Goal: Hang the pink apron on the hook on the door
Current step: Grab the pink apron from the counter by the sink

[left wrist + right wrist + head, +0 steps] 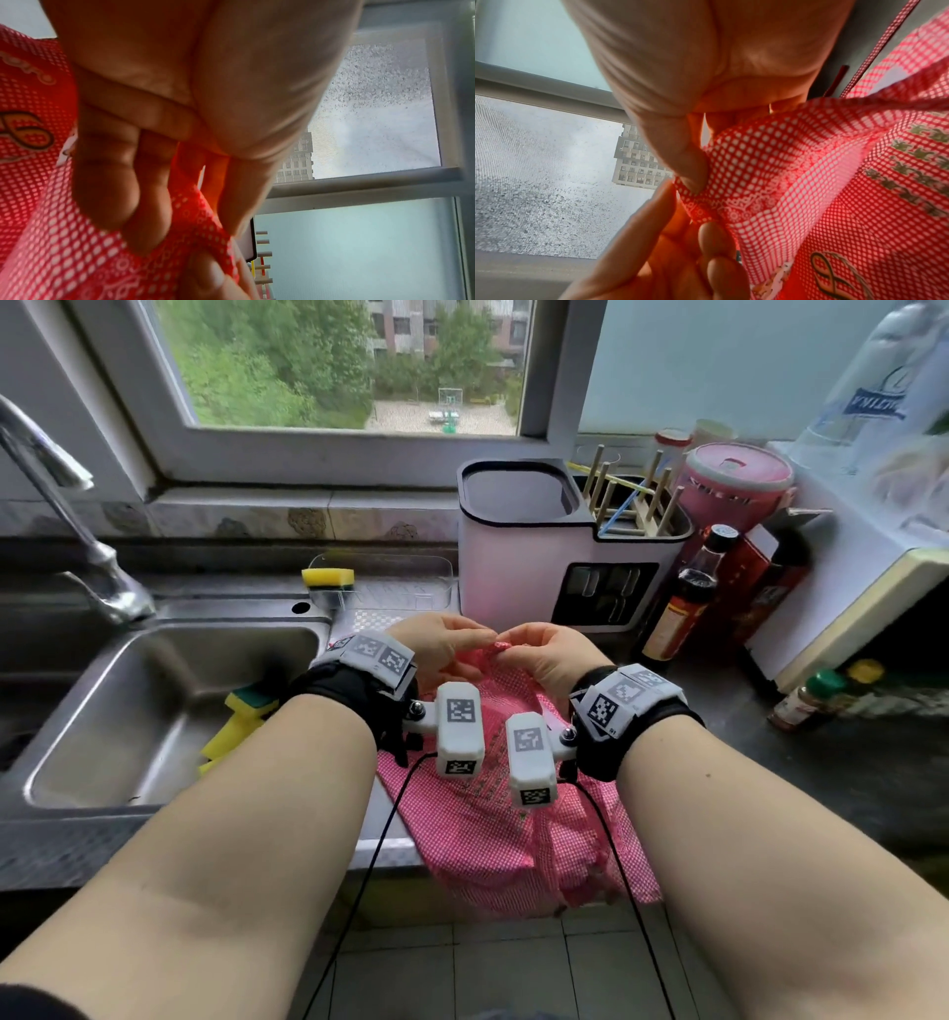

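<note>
A window [349,367] looking onto trees and apartment blocks runs above a dark kitchen tabletop [801,762]. To the left sits a steel sink [154,701] with its faucet [67,516] and yellow sponges [236,726]; on the right, a white utensil holder [534,557], a dark sauce bottle [683,598] and a pink lidded container [734,480]. The pink apron [493,814] lies heaped on the tabletop's front edge, spilling over it. The left hand [441,649] and right hand [549,654] meet above the heap, each grip pinched tight on the same raised fold of checked cloth.
</note>
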